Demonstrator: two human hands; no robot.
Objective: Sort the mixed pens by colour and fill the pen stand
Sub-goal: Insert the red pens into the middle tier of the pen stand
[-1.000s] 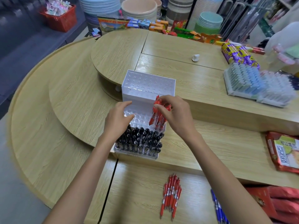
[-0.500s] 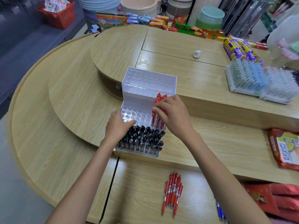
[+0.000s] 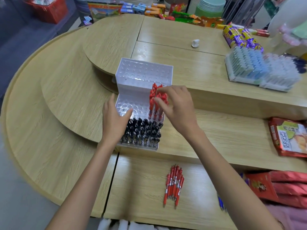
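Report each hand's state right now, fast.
Left hand: open, fingers straight, resting against the pen stand.
Right hand: pinching the red pens standing in the stand's middle tier.

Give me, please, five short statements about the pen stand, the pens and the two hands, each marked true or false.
1. The front tier of the pen stand is filled with black pens. True.
2. The top tier is full of blue pens. False: its holes are empty.
3. The right hand grips red pens standing at the right of the middle tier. True.
4. The loose red pens lie on the stand's top tier. False: they lie on the lowest wooden shelf, nearest the person.
5. The left hand holds a black pen. False: it rests against the stand's left side and holds no pen.
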